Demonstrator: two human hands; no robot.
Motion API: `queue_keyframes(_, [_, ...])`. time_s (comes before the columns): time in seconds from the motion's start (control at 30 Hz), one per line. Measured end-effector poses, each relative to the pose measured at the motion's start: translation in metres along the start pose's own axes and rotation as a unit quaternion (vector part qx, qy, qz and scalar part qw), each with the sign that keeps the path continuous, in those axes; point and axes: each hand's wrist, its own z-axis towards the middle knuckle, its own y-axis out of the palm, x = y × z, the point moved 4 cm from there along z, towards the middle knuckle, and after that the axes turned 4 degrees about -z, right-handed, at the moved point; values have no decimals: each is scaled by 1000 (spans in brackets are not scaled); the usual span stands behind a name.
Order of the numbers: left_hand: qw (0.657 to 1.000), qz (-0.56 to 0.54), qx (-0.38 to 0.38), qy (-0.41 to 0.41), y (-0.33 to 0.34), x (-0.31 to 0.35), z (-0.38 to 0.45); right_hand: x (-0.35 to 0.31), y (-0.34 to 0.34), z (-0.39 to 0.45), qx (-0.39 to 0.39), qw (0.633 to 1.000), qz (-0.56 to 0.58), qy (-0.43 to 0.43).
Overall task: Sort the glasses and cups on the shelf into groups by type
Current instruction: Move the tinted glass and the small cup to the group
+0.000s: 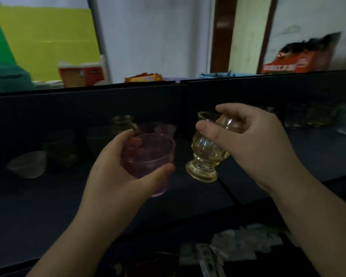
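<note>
left grip [116, 168] wraps an empty pink tumbler [148, 156], right grip [254, 144] pinches an amber footed glass [205, 156] (also empty).

Atop the dark unit, from nine o'clock to three: a green lidded tub [7, 77], a yellow board [48, 43] leaning on the wall, a red-and-white carton [82, 73], an orange wrapper [143, 77], a blue tray [218, 75], a red bag [300, 58]. At six o'clock, scattered papers [238, 246], blurred.
</note>
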Motion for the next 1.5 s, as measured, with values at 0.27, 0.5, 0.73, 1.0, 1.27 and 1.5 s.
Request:
queue_keyframes(0.27, [999, -17, -27, 2, 144, 58, -18, 88, -136, -1, 19, 998, -49, 20])
queue_keyframes(0.5, [999, -15, -47, -19, 221, 75, -15, 149, -195, 25, 25, 987, -157, 23])
queue_keyframes(0.73, [998, -10, -51, -33, 257, 64, 11, 189, -176, 78, 0, 981, -189, 34])
queue_keyframes(1.0, [998, -25, -42, -41, 253, 40, 41, 193, -99, 121, -78, 977, -199, 20])
queue_keyframes(1.27, [998, -38, -38, -36, 241, 38, 60, 202, -70, 138, -111, 975, -189, 29])
queue_keyframes(1.5, [997, -36, -67, -7, 281, 77, 60, 234, -145, 127, -112, 970, -216, -2])
